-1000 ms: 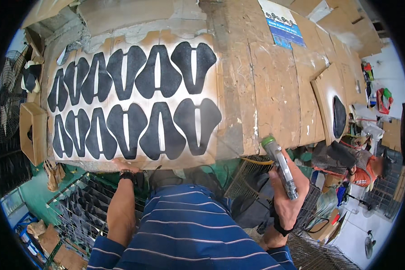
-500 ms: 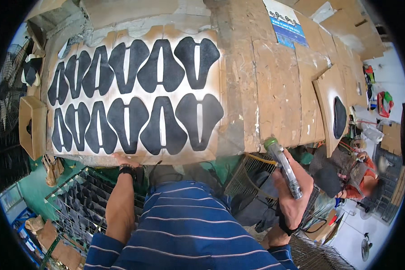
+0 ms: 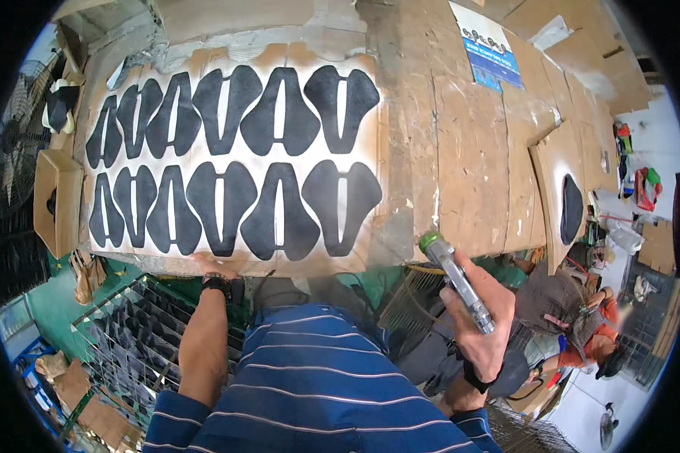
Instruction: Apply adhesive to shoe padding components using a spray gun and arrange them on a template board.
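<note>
My right hand [image 3: 482,317] grips a metal spray gun [image 3: 458,281] with a green knob on its end, held below the front edge of the worktable. My left hand [image 3: 215,266], with a black watch on the wrist, rests flat on the front edge of a cardboard sheet [image 3: 234,253]. On that sheet lie several black saddle-shaped cut pieces [image 3: 276,211] in two rows, each with a long slot down its middle. The spray gun is to the right of the sheet and apart from it.
A wire rack [image 3: 128,343] with more dark pieces stands at the lower left. A brown board with one black piece [image 3: 572,210] leans at the right. Another person [image 3: 582,332] sits low at the right. A small cardboard box [image 3: 57,200] hangs at the table's left.
My right hand has lowered and tilted the spray gun a little toward me. My left hand stays on the sheet's front edge.
</note>
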Available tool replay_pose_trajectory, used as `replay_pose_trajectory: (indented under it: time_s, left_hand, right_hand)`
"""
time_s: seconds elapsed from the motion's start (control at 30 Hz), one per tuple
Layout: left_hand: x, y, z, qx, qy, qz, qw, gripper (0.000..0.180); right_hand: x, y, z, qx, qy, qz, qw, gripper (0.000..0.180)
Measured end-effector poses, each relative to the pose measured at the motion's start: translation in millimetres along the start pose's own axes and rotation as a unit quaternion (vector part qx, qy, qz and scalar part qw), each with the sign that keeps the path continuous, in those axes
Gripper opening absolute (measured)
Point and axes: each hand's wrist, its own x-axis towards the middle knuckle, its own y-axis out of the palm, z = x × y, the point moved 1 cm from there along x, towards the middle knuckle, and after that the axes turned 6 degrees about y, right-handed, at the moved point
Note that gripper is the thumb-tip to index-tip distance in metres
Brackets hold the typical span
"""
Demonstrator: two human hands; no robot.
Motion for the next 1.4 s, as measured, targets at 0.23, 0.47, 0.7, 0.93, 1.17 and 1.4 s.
replay_pose_trajectory:
  time_s: [0.23, 0.47, 0.7, 0.93, 1.17, 1.4]
  left_hand:
    - [-72, 29, -7, 0.008, -0.016, -0.026, 0.999, 0.117]
    - [-34, 18, -1, 0.050, 0.002, -0.005, 0.999, 0.119]
    - [12, -2, 6, -0.024, -0.021, 0.005, 0.999, 0.119]
    - [22, -11, 4, 0.026, -0.026, 0.041, 0.998, 0.123]
    - [-1, 4, 5, 0.031, -0.012, 0.018, 0.999, 0.117]
    - [-4, 1, -2, 0.048, -0.019, 0.022, 0.998, 0.113]
  right_hand:
    - [16, 13, 4, 0.016, -0.016, -0.015, 1.000, 0.057]
    - [25, 18, 9, 0.014, -0.039, -0.028, 0.999, 0.058]
    - [18, 6, 10, -0.007, -0.004, -0.004, 1.000, 0.058]
    - [16, 8, 6, 0.048, 0.012, -0.018, 0.999, 0.056]
    - [-2, -4, -6, 0.004, 0.030, -0.009, 0.999, 0.054]
    - [-22, -19, -12, -0.011, 0.091, 0.017, 0.996, 0.056]
